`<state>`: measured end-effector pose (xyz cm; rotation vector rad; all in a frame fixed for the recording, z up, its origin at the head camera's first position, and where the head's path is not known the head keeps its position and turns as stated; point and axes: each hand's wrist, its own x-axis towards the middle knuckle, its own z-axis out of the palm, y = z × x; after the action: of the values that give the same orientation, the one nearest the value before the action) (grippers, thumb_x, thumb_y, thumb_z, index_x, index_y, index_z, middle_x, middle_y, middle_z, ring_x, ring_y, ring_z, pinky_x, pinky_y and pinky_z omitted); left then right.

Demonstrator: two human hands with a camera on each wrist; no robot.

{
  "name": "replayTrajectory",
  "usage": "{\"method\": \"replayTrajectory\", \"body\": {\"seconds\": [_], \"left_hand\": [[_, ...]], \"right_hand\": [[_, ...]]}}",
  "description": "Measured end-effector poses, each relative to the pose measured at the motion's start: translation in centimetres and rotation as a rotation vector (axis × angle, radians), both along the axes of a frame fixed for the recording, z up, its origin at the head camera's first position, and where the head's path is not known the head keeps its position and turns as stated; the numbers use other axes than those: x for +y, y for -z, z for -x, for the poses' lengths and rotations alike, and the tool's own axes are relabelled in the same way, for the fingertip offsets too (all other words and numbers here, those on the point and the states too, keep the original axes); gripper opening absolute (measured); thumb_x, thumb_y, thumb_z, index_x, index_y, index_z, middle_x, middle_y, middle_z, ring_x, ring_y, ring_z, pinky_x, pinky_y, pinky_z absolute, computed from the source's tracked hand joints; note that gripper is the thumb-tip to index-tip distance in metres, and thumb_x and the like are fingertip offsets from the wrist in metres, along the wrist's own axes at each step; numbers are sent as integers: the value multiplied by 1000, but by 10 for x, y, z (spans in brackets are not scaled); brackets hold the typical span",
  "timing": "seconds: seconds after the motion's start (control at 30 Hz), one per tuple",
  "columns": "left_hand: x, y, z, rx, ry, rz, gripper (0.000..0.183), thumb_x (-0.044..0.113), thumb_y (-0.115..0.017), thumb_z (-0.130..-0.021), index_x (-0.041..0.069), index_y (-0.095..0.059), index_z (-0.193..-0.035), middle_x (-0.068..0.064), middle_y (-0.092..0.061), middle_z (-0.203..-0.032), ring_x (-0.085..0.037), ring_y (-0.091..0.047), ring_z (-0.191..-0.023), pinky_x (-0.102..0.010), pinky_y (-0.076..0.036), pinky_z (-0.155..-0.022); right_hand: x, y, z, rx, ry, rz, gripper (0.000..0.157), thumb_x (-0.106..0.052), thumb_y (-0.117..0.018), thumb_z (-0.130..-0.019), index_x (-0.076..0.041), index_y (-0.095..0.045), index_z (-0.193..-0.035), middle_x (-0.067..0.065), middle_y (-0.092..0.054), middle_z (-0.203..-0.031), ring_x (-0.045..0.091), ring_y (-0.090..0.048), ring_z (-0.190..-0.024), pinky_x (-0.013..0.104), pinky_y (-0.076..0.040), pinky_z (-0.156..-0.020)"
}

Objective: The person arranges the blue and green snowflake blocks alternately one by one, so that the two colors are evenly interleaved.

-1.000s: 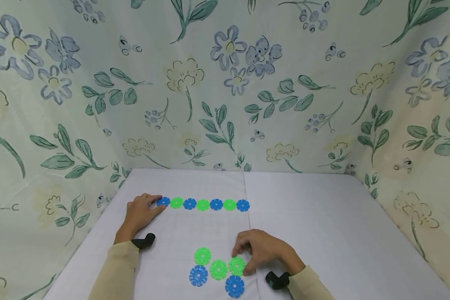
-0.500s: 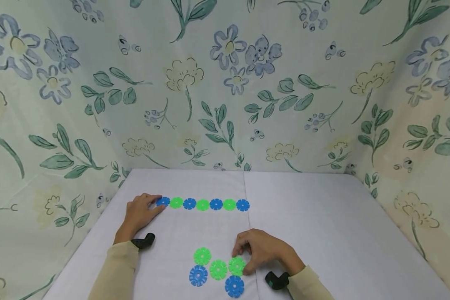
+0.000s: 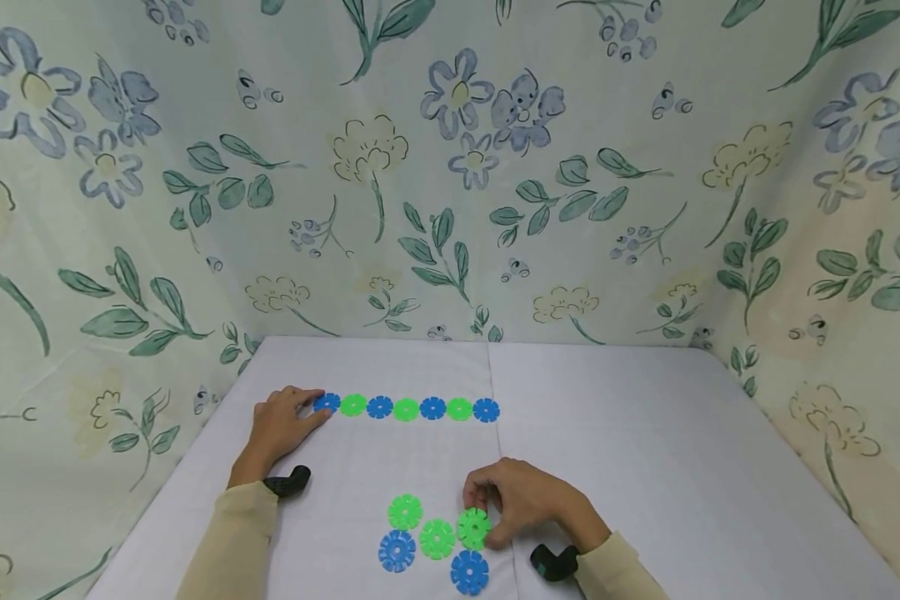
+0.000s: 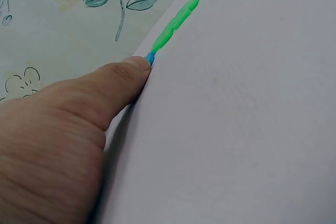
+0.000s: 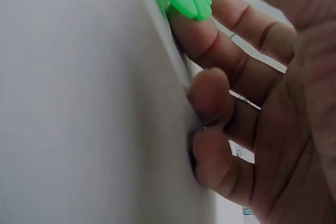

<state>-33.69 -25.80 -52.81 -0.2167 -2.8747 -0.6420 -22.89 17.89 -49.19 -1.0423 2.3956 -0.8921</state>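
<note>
I counted a row of seven discs (image 3: 407, 409): four blue, three green. The left hand (image 3: 277, 427) pinched its leftmost disc (image 3: 328, 404). Nearer than the row, the right hand (image 3: 527, 497) pinched one green disc (image 3: 472, 530) beside two green discs (image 3: 437, 539) and two blue discs (image 3: 397, 551).

I see a blue notched disc (image 3: 333, 402) flat, leftmost in its row (image 3: 401, 409). Nearer, a green notched disc (image 3: 468, 534) tilts.
</note>
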Motion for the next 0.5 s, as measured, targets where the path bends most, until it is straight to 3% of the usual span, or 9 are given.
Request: {"method": "replayTrajectory", "body": {"seconds": [0.5], "left_hand": [[-1, 1, 2, 27, 8, 6, 56, 57, -65, -91, 22, -65, -135, -13, -65, -124, -35, -55, -117, -57, -35, -91]], "right_hand": [[-1, 3, 1, -10, 5, 42, 37, -24, -86, -68, -31, -72, -101, -17, -66, -82, -3, -51, -63, 18, -43, -54]]}}
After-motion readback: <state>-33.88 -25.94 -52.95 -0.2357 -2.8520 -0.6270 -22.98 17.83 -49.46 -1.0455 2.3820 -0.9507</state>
